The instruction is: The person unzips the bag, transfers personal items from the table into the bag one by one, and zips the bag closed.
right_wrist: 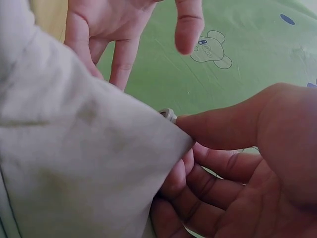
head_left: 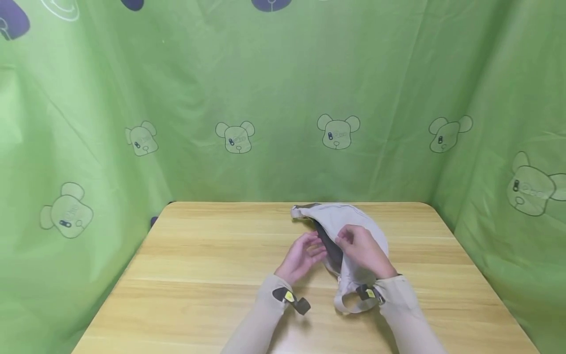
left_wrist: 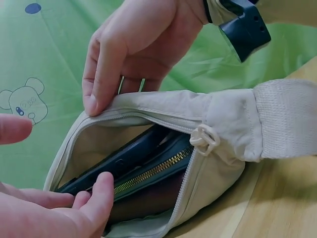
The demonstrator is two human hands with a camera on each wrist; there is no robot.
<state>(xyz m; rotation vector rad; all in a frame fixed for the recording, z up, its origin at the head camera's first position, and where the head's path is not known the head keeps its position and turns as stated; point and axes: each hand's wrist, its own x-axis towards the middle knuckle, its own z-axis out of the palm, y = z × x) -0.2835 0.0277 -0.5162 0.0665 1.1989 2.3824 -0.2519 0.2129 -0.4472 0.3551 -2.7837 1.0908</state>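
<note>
A pale beige sling bag [head_left: 353, 216] lies toward the right of the table with its zipped mouth spread apart. My right hand [head_left: 364, 250] pinches the edge of that mouth between thumb and fingers, drawing the fabric [right_wrist: 89, 163] up. At the opening's left side is my left hand [head_left: 302, 258], palm up, its loosely bent fingers reaching into the mouth in the left wrist view. Inside the bag sit a dark flat object [left_wrist: 116, 161] and a dark green pouch with a brass zipper [left_wrist: 153, 172]. A cream zipper pull [left_wrist: 204, 139] hangs at the mouth's end.
The bag's webbing strap [head_left: 353, 309] loops toward me on the wooden table [head_left: 212, 246]. Green curtains [head_left: 283, 73] printed with bear heads stand behind the table and along both sides. Each sleeve carries a black wrist strap [head_left: 289, 297].
</note>
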